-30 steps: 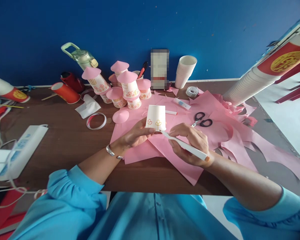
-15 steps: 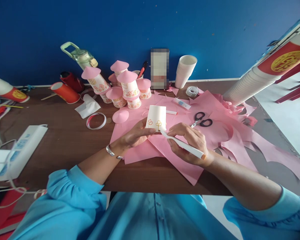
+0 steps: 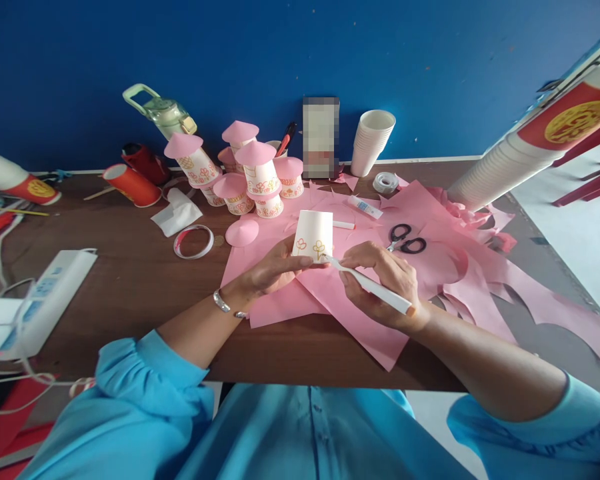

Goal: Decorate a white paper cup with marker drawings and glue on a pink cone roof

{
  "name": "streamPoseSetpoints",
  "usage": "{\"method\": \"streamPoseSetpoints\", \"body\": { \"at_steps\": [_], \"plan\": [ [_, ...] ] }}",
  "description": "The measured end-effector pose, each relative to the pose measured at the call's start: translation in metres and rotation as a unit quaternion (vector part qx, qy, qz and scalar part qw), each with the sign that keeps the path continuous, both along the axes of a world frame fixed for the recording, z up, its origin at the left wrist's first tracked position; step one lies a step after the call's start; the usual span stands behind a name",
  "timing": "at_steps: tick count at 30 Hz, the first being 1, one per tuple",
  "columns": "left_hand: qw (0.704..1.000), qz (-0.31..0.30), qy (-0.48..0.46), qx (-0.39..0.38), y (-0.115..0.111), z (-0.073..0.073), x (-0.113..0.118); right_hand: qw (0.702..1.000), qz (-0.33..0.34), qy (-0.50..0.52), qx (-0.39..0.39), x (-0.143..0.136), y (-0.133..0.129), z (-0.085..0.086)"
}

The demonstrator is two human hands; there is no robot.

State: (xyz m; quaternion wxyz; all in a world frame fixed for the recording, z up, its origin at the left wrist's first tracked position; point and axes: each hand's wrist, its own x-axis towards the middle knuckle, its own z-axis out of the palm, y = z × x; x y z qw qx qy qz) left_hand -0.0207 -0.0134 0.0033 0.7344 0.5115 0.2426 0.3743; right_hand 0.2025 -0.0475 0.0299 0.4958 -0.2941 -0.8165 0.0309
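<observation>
A white paper cup (image 3: pixel 313 230), upside down, is held by my left hand (image 3: pixel 275 268), whose fingers and thumb close round its lower left side. Two outlined flowers show on the cup, one reddish and one yellow-brown. My right hand (image 3: pixel 385 283) is closed on a white marker pen (image 3: pixel 380 290) with an orange end. The pen's tip meets the cup beside the yellow-brown flower's stem. Pink paper sheets (image 3: pixel 280 303) lie under both hands. Another white marker (image 3: pixel 344 226) with a red end rests just behind the cup.
Several decorated cup towers (image 3: pixel 257 170) with pink cone roofs stand behind. Black-handled scissors (image 3: pixel 406 240), a glue tube (image 3: pixel 365 207) and clear tape (image 3: pixel 385 183) lie to the right. A white tape roll (image 3: pixel 193 242) is left. Stacked white cups (image 3: pixel 373 143) stand by the wall.
The marker's tip has shifted slightly right and up along the cup's lower edge, and a small leaf-like line now shows by the stem. My left hand keeps the cup nearly still.
</observation>
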Motion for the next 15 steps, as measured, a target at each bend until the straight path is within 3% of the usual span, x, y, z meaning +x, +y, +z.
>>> {"method": "streamPoseSetpoints", "body": {
  "at_steps": [15],
  "plan": [
    [1.0,-0.003,0.002,0.022,0.0007,0.0,0.0,0.998,0.045,0.008,-0.038,0.0006,-0.0018,0.0013]
  ]
}}
